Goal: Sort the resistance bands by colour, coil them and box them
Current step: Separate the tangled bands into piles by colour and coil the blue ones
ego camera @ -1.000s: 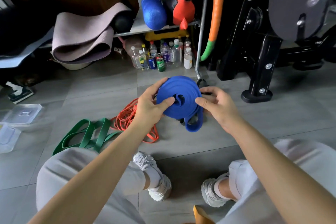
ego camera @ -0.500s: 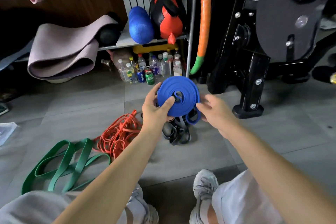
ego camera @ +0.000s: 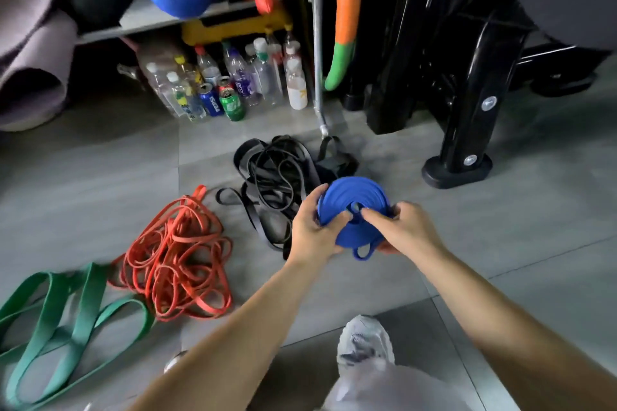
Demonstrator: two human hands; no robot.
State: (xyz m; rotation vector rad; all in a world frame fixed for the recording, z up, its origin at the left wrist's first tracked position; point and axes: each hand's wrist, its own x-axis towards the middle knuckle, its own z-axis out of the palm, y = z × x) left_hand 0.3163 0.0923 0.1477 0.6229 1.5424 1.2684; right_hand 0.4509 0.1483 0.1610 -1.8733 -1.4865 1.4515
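Both hands are clamped on the blue coil (ego camera: 354, 192), which is held above the floor (ego camera: 507, 243). The left hand (ego camera: 310, 233) grips the coil's left edge with its thumb pressed near the centre. The right hand (ego camera: 409, 227) pinches the coil's right side, with a finger at the hole. A loose loop (ego camera: 364, 252) hangs beneath the coil.

Just behind and left of the coil lies the black tangle (ego camera: 272, 173). Further left of it is the orange heap (ego camera: 177, 250), and furthest left are the green bands (ego camera: 60, 310), all uncoiled. No box shows.

The risk, I judge, is spring-back. The rubber wants to unwind, so easing either grip before the loop is tucked could let the turns telescope out. Dropping the coil onto the black tangle would mix the colours.
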